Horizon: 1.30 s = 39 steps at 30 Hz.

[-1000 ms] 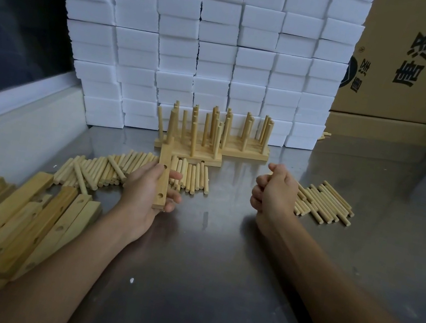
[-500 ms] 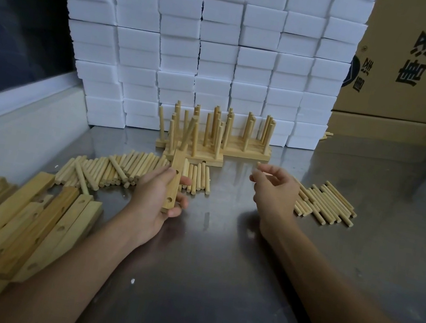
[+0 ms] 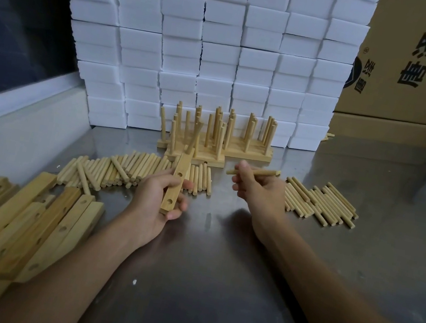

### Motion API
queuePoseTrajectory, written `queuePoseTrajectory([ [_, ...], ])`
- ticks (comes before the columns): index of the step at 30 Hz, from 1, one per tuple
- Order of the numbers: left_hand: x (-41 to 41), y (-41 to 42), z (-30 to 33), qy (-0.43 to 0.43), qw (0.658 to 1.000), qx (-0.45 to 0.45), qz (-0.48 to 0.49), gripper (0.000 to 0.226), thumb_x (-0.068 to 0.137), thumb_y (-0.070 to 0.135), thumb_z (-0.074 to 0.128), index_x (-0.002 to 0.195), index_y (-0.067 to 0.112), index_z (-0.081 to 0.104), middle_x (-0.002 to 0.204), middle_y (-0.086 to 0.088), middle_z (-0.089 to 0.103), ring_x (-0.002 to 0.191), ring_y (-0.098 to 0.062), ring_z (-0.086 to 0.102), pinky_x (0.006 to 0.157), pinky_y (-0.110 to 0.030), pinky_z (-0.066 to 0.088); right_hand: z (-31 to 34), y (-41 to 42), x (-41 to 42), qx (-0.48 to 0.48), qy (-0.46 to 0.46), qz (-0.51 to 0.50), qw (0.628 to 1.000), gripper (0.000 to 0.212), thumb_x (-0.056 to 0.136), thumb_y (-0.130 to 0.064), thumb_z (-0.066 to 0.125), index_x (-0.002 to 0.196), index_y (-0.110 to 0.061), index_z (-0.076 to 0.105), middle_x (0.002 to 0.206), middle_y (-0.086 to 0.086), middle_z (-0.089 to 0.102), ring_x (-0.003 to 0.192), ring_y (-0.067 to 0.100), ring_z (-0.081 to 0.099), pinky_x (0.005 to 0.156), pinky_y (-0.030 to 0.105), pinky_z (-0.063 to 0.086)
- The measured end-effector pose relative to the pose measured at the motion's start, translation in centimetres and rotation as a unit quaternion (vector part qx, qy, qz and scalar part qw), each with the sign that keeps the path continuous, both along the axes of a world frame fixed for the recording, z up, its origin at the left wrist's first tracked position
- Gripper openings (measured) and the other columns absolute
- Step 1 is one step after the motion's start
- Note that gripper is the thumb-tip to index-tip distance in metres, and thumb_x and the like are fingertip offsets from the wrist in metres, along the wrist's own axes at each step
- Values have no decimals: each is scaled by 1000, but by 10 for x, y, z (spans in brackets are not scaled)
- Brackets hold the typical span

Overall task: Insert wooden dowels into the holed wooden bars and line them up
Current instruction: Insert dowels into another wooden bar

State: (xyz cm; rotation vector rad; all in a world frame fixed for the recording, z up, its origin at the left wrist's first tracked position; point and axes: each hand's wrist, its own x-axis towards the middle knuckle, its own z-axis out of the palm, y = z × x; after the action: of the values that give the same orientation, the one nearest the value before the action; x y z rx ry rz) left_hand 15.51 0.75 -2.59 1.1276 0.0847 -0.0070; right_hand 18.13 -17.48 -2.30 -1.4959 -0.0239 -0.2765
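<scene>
My left hand (image 3: 154, 202) grips a holed wooden bar (image 3: 177, 180) lengthwise, with one dowel (image 3: 196, 137) standing in its far end. To the right, my right hand (image 3: 257, 194) pinches a single dowel (image 3: 256, 172) that lies roughly level, its tip pointing left toward the bar. Behind both hands, several finished bars with upright dowels (image 3: 218, 139) stand in rows against the foam blocks. Loose dowels lie in a left pile (image 3: 125, 170) and a right pile (image 3: 320, 206).
A heap of bare holed bars (image 3: 10, 225) fills the front left of the steel table (image 3: 212, 289). A wall of white foam blocks (image 3: 212, 47) stands at the back, cardboard boxes (image 3: 421, 70) at the back right, a window ledge (image 3: 17, 104) on the left.
My right hand went from a closed fist to fingers spread and now pinches a dowel. My left hand shifted the bar slightly right, toward the finished rows.
</scene>
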Motion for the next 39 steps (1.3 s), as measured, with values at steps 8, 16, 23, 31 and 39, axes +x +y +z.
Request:
queuePoseTrajectory([
  [8,-1,-1,-1,-17,999,31,-13,19,97,-2,43,107,1,60,77,-10,67,41,-15,48,29,-16,23,10,25,-13,89,36,128,987,14,98,-16,62,102,-4,69,79,6,73,66,11,66,62,21,54],
  [16,-2,-2,-1,-26,998,41,-28,19,98,-1,44,104,3,62,65,-1,65,41,-14,49,29,-15,23,13,29,-19,71,33,191,979,18,102,-15,53,101,-7,69,82,5,74,74,15,73,69,26,49],
  [23,0,-3,-4,-24,998,50,-7,19,98,-2,47,105,2,64,72,-7,66,42,-15,48,30,-16,24,11,28,-20,-74,-77,160,981,14,100,-13,58,94,-7,69,76,5,74,65,13,67,63,24,52],
  [31,0,-6,-7,-39,993,110,-1,21,98,-2,48,104,6,67,74,-6,68,43,-15,47,29,-18,24,11,25,-14,-185,-147,122,964,15,98,-14,61,97,-1,69,77,6,72,65,7,67,65,23,54],
  [39,0,-6,-7,-43,993,112,-13,25,98,-2,48,104,10,69,71,-4,67,42,-14,47,29,-19,25,14,30,-15,-234,-176,77,953,17,98,-19,62,91,-7,71,72,1,73,64,8,70,64,27,58],
])
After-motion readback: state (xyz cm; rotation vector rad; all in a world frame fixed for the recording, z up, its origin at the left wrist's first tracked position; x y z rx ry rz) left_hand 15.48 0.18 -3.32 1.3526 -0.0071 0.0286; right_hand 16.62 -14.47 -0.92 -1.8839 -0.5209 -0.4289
